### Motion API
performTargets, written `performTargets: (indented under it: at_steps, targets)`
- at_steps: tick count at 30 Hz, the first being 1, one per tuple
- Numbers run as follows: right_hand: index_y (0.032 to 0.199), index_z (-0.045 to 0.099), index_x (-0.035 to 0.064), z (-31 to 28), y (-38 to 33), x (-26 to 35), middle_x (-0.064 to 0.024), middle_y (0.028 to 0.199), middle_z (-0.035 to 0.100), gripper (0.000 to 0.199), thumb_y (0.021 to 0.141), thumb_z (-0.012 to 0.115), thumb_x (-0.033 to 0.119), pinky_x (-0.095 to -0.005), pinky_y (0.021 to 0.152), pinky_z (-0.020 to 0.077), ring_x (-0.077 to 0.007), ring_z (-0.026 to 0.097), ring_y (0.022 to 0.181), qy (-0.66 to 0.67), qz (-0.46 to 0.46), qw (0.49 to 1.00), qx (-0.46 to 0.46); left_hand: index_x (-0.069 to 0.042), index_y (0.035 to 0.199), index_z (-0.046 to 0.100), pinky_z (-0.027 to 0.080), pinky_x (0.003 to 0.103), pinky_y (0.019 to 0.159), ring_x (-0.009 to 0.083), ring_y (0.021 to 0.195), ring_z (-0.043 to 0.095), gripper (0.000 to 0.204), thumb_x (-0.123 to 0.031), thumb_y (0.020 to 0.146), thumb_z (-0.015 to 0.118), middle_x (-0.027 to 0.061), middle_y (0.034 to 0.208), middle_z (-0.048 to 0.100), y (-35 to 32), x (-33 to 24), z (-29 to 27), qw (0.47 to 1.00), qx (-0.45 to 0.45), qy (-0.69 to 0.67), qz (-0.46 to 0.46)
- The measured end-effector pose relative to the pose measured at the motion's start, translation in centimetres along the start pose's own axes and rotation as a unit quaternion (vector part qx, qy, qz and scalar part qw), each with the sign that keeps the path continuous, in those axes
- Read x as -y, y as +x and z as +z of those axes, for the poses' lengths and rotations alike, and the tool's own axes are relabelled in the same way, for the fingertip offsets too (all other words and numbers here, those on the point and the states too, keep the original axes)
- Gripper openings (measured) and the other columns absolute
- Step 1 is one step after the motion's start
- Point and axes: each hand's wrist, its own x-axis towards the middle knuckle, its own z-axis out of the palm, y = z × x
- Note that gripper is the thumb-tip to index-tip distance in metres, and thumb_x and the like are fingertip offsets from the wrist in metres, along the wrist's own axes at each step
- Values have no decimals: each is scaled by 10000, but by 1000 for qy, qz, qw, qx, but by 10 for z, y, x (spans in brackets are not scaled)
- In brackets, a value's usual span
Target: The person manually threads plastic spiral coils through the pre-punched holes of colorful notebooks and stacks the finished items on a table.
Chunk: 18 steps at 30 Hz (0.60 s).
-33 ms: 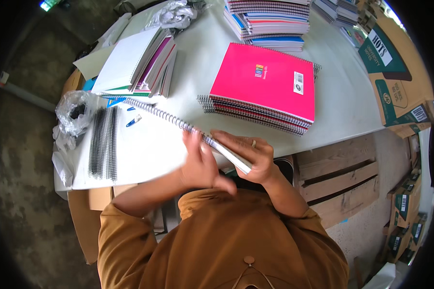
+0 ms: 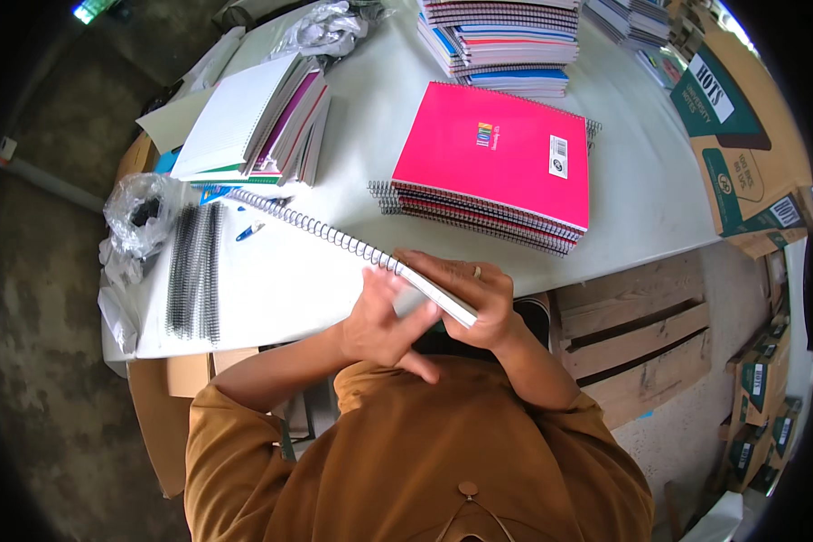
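Much of the spiral notebook [image 2: 444,303] was hidden: it tilted nearly edge-on at the white table's [image 2: 361,135] near edge, partly behind the right hand [image 2: 481,303], whose fingers gripped it. Its wire coil [image 2: 325,232] jutted toward the upper left. The left hand [image 2: 379,323] spread its fingers loosely below — contact unclear. Mottled floor [image 2: 54,298] lay left, a wooden pallet [image 2: 637,330] right. Bare tabletop separated coil from pink-topped notebook stack [image 2: 506,158].

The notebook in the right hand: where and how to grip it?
Probably pinch the notebook across its thickness, coming from the right, where the right hand holds it: that end is a thin, flat slab, while the coil sticks out toward the upper left.
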Motion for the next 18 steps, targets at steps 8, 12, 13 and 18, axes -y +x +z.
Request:
performTargets:
  at_steps: [8, 12, 13, 18]
  targets:
    - [1129, 580, 6, 5, -5, -5, -122, 1120, 611, 467, 668, 659, 10, -325, 736, 534, -248, 634, 944, 13, 25, 999, -19, 41, 1310, 301, 257, 541, 1015, 444, 1209, 361, 881, -648, 791, 481, 292, 1360, 287, 20, -5, -1, 994, 87, 20, 70]
    - [1146, 570, 8, 8, -4, -7, -118, 1107, 615, 488, 665, 653, 22, -327, 736, 536, -238, 634, 937, -10, -9, 1000, 7, 64, 1271, 385, 303, 572, 976, 481, 1152, 412, 832, -611, 800, 505, 305, 1310, 357, 17, -2, -3, 994, 88, 20, 58]
    - [1144, 574, 12, 10, 0, -8, -113, 1092, 621, 493, 658, 658, 21, -319, 733, 538, -233, 639, 919, -31, -50, 998, 20, 88, 1275, 366, 317, 567, 974, 483, 1133, 429, 819, -583, 823, 496, 316, 1281, 385, 25, 3, 0, 997, 55, 47, 24]
    - [1090, 602, -20, 5, 1, 2, -141, 1076, 633, 389, 707, 663, 3, -292, 708, 544, -237, 666, 846, 48, 46, 997, -26, 108, 1244, 389, 193, 622, 994, 524, 1218, 269, 925, -707, 811, 324, 317, 1257, 381, -5, -2, 7, 992, 49, 19, 115]
